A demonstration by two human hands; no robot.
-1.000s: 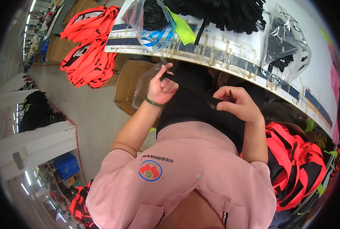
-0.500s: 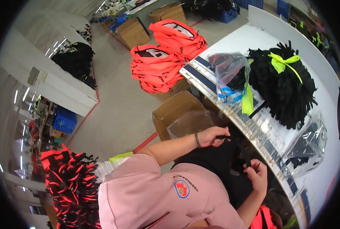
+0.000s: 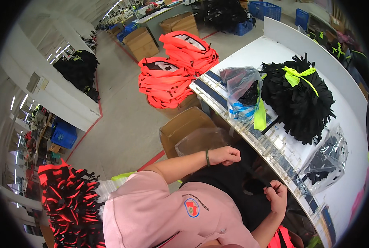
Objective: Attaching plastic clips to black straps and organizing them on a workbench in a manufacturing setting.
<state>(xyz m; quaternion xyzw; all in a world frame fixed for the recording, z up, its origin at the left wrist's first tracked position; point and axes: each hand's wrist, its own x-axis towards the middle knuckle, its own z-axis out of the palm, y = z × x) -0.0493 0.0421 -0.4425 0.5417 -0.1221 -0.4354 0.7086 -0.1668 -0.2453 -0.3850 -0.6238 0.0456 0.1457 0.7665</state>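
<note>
My left hand (image 3: 225, 156), a band around its wrist, is closed into a loose fist above my black-clad lap, and what it holds, if anything, is hidden. Lower and to the right, my right hand (image 3: 276, 193) is pinched by the table edge. A narrow black strip (image 3: 267, 187) shows at its fingertips, hard to make out against the dark cloth. On the white table (image 3: 250, 51) lies a large bundle of black strips (image 3: 304, 107) tied with a yellow-green ribbon (image 3: 298, 76). Clear plastic bags with black pieces (image 3: 238, 89) (image 3: 327, 161) lie on either side of it.
An open cardboard box (image 3: 184, 126) stands beside the table, left of my lap. Behind it are stacks of orange-red pieces (image 3: 166, 84). Red-and-black strips (image 3: 70, 206) hang in a bundle at lower left. A white pillar (image 3: 56, 91) rises farther left.
The black strip that stretched between my hands no longer shows at the left one. My left hand has moved slightly down and left and closed more. The whole view has shifted a little.
</note>
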